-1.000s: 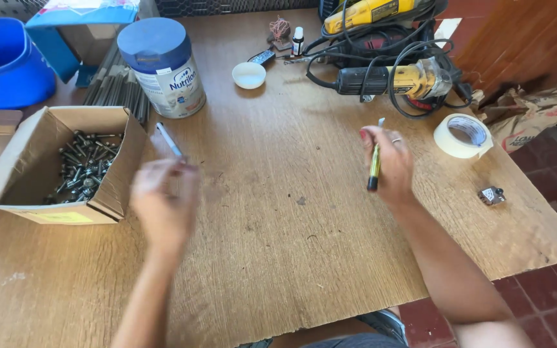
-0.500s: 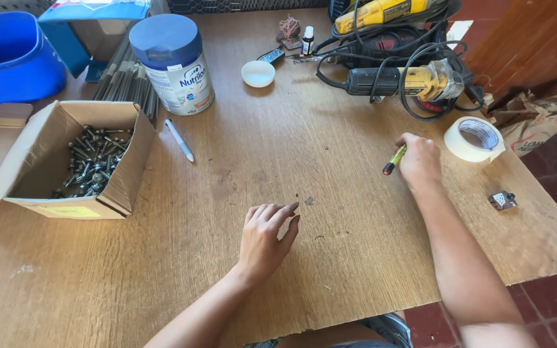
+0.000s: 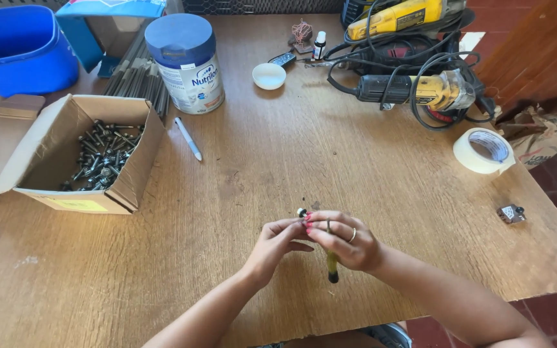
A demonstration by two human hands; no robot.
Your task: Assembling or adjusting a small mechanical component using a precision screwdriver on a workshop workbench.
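My right hand (image 3: 346,241) grips a yellow-green marker (image 3: 332,265) with a black tip, which points down toward me at the table's near middle. My left hand (image 3: 277,245) meets it from the left, fingertips pinching a small dark bolt or screw (image 3: 302,212) at the top of the two hands. Both hands hover just above the brown wooden table (image 3: 259,154). A white pen (image 3: 188,138) lies further back on the table, left of centre.
An open cardboard box of dark screws (image 3: 91,154) sits at the left. Behind it stand a blue bucket (image 3: 20,48) and a blue-lidded tin (image 3: 188,64). Power tools with cables (image 3: 414,64), a tape roll (image 3: 483,149), a white lid (image 3: 269,75) and a small metal clip (image 3: 510,213) lie toward the right.
My right hand has carried the marker from the right side to the near middle. My left hand has lifted off the table and joined it, now pinching a small dark piece.
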